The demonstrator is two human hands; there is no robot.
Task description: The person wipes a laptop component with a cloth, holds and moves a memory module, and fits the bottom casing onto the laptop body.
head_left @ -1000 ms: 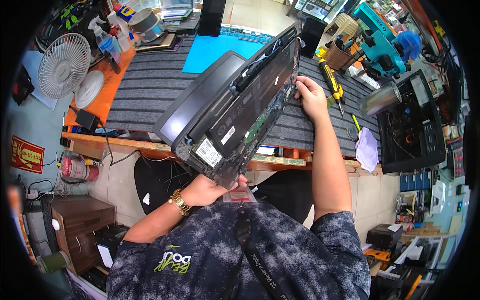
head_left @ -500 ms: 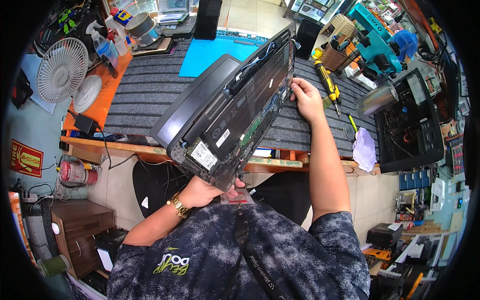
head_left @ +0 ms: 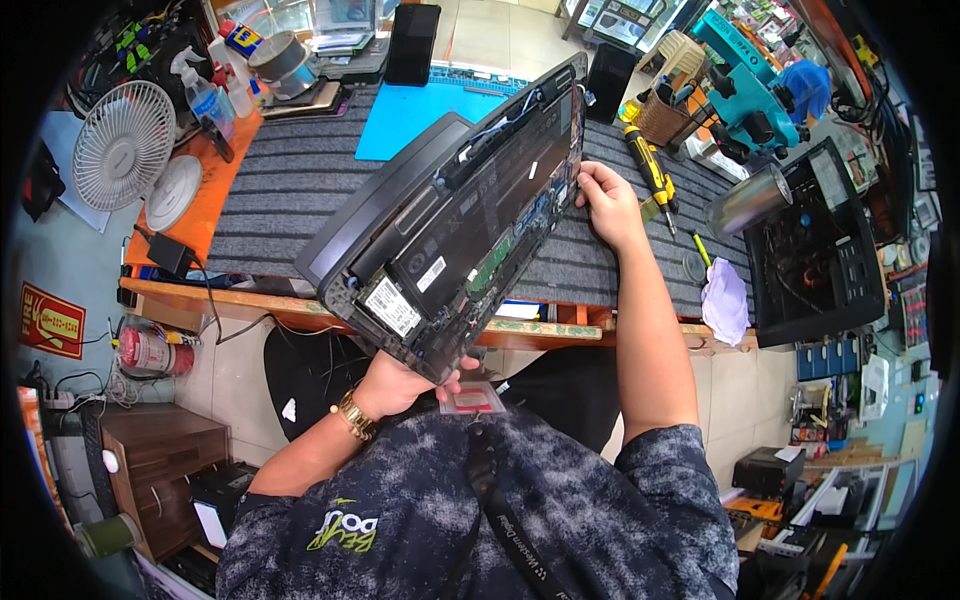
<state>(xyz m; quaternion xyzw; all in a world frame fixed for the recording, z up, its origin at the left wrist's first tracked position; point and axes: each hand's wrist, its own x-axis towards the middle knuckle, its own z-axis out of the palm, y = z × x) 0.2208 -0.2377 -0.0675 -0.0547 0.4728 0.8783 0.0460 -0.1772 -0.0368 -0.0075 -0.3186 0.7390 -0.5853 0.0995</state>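
An opened laptop [head_left: 505, 205], its internals bared with battery, white-labelled drive [head_left: 392, 303] and green board visible, is held tilted over the bench, its dark lid [head_left: 355, 205] angled out behind. My left hand [head_left: 405, 382] grips the lower near corner from underneath, fingertips showing below the edge. My right hand [head_left: 610, 205] pinches the far right edge, thumb and finger against it. Beyond the laptop lies a blue mat [head_left: 390, 130]; right of my right hand lies a yellow-and-black electric screwdriver [head_left: 650, 165].
The bench has a ribbed grey mat [head_left: 255, 225]. At left are a fan [head_left: 120, 145], bottles and a power adapter [head_left: 172, 255]. At right are a pen holder [head_left: 662, 115], metal cylinder [head_left: 750, 200], crumpled paper [head_left: 725, 300], teal equipment [head_left: 755, 110] and an open black case [head_left: 820, 270].
The laptop and both hands have shifted slightly left in the picture, with the surroundings also shifting a little. Both hands keep their hold.
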